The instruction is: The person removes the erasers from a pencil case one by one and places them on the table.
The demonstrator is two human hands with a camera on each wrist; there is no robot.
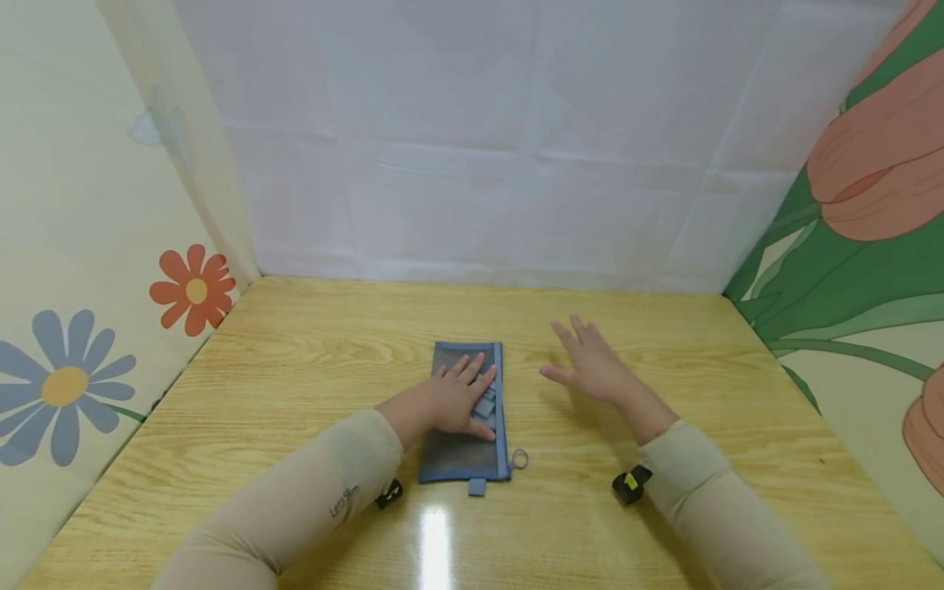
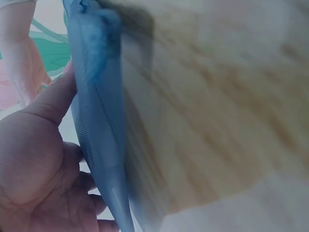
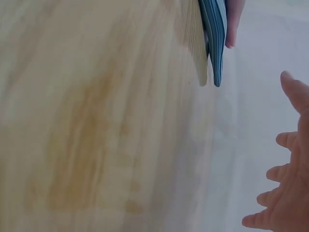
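A flat mesh zipper pouch with blue edging lies lengthwise on the table, its zipper along the right side. Small grey-blue pieces show through the mesh beside my left hand, which rests spread over the middle of the pouch. In the left wrist view the thumb and fingertips meet the pouch's face. To the right of the pouch, my right hand hovers over the table with its fingers spread and nothing in it. The right wrist view shows that hand apart from the pouch.
The wooden table reaches back to a white cloth backdrop. Flower-printed panels stand at the left and right. A ring hangs at the zipper's near end, and a fabric tab sticks out of the pouch's near edge.
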